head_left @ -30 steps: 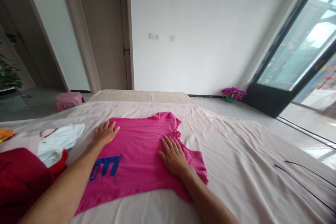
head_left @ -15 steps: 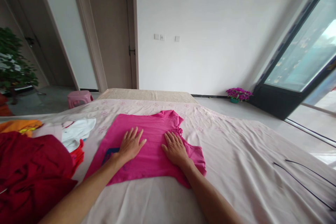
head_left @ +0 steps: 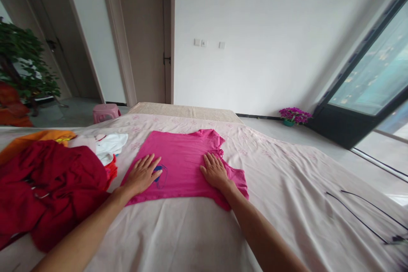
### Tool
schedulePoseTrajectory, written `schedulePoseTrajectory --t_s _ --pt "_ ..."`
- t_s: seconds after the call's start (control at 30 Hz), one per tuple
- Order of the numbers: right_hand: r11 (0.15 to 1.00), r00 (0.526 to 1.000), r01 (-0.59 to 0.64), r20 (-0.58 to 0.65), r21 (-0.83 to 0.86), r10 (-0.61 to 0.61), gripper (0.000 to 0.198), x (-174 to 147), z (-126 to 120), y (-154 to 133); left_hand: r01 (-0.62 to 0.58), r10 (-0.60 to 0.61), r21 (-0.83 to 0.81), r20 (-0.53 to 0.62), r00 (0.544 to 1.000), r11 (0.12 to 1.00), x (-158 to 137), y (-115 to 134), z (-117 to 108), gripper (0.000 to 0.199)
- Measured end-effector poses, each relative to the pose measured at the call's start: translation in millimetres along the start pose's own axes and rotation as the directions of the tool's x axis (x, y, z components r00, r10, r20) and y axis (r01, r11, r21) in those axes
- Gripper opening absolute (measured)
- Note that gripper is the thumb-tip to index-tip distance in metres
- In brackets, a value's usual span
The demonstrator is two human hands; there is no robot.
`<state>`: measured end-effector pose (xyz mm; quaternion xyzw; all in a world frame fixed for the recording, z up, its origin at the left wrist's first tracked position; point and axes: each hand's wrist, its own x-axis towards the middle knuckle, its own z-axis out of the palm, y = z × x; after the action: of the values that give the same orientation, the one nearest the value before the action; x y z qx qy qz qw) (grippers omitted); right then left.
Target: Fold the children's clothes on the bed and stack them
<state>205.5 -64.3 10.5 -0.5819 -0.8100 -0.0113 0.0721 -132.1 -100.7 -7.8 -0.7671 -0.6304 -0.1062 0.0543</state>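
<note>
A pink shirt [head_left: 181,153] is spread out on the light floral bedsheet [head_left: 191,238], its neck and sleeves toward the right. A blue print shows on its left part, partly covered by my fingers. My left hand [head_left: 143,174] lies flat on the shirt's left end, palm down with fingers spread. Near the neckline, on the right part, my right hand [head_left: 215,171] rests flat with its fingers stretched out. Neither hand grips the fabric.
To the left lies a heap of clothes: a dark red garment [head_left: 54,182], an orange one [head_left: 38,138] and a white one [head_left: 111,144]. Thin black cords [head_left: 357,216] lie at the right. Beyond the bed are a pink stool [head_left: 106,112] and purple flowers [head_left: 295,114].
My left hand has slid left across the shirt, uncovering part of the blue print. My right hand stays near the neckline. The view has turned slightly left.
</note>
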Motion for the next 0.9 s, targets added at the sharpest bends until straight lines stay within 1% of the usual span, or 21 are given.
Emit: schedulePoseTrajectory --t_s 0.13,0.2,0.47,0.6,0.67,0.7,0.73,0.77,0.8,0.87,0.9 --pt "0.999 0.999 0.021 0.029 -0.025 -0.021 0.065 -7 -3 4 0.077 -0.077 0.000 0.017 0.997 0.997 -16 -17 -1 0.061" --pt "0.999 0.999 0.027 0.042 -0.035 -0.026 0.065 -13 -5 7 0.092 -0.092 0.007 0.022 0.996 0.996 -22 -22 -2 0.062" --pt "0.997 0.998 0.056 -0.003 -0.049 -0.056 0.061 -49 -13 19 0.119 -0.119 0.043 0.004 0.993 0.992 -30 -22 -4 0.061" --pt "0.995 0.995 0.097 0.018 0.027 -0.097 0.061 -64 -25 32 0.136 -0.136 0.049 0.001 0.991 0.990 -29 -22 -2 0.061" --pt "0.982 0.990 0.136 0.018 0.128 -0.140 0.056 -68 -33 43 0.143 -0.144 0.048 0.006 0.990 0.989 -28 -22 -2 0.061" --pt "0.973 0.991 0.133 -0.001 0.186 -0.135 0.051 -69 -37 50 0.146 -0.146 0.048 0.007 0.989 0.988 -28 -22 -2 0.061" --pt "0.966 0.995 0.098 -0.030 0.238 -0.093 0.045 -70 -41 57 0.146 -0.146 0.048 0.006 0.989 0.988 -28 -22 -2 0.061" --pt "0.960 0.998 0.028 -0.060 0.277 -0.011 0.041 -70 -45 65 0.146 -0.146 0.047 0.003 0.989 0.988 -28 -22 -3 0.061" --pt "0.951 0.992 -0.071 -0.080 0.300 0.099 0.038 -70 -49 73 0.146 -0.146 0.044 -0.001 0.989 0.988 -28 -21 -3 0.061" --pt "0.911 0.947 -0.283 -0.061 0.300 0.314 0.034 -72 -60 89 0.146 -0.146 0.035 -0.004 0.989 0.989 -27 -22 -3 0.060" --pt "0.887 0.925 -0.358 -0.015 0.293 0.379 0.034 -73 -66 96 0.147 -0.147 0.030 -0.004 0.989 0.989 -27 -22 -3 0.060"
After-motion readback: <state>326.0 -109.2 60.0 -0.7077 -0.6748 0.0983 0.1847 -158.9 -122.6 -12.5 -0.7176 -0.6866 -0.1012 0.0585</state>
